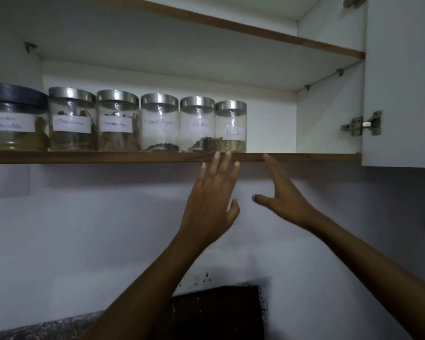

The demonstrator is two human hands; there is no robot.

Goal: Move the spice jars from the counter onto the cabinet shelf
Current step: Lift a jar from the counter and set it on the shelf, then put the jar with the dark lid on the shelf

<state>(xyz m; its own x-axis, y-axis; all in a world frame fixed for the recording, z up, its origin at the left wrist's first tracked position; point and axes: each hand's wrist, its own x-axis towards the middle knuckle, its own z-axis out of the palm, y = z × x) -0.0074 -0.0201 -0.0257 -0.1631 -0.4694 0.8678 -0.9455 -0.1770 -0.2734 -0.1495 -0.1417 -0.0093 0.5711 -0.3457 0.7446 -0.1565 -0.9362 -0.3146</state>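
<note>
Kitchen wall point(84, 229), pale and bare, fills the lower half of the view beneath an open wall cabinet. Nearest the camera, at the bottom edge, a speckled stone counter point(47, 327) shows at the lower left, with a dark brown block point(219, 312) beside it against the wall. Two bare forearms rise from the bottom toward the cabinet. The left hand point(211, 200) is raised with its fingers spread and straight, holding nothing, its fingertips overlapping the front edge of the cabinet shelf point(304, 157). The right hand point(284, 197) is just beside it, also empty, fingers apart and thumb stretched toward the left hand, one fingertip at the shelf's front edge.

Beyond the hands, six spice jars stand in a row along the front of the shelf, from its left end to about its middle. Five are clear glass with silver lids and white handwritten labels; the rightmost jar point(231, 127) holds green seeds and stands directly above the left fingertips. The leftmost jar point(12, 119) is wider with a dark lid. The shelf's right part is bare. A cabinet door point(402, 82) stands open at the right on a metal hinge point(361, 123).
</note>
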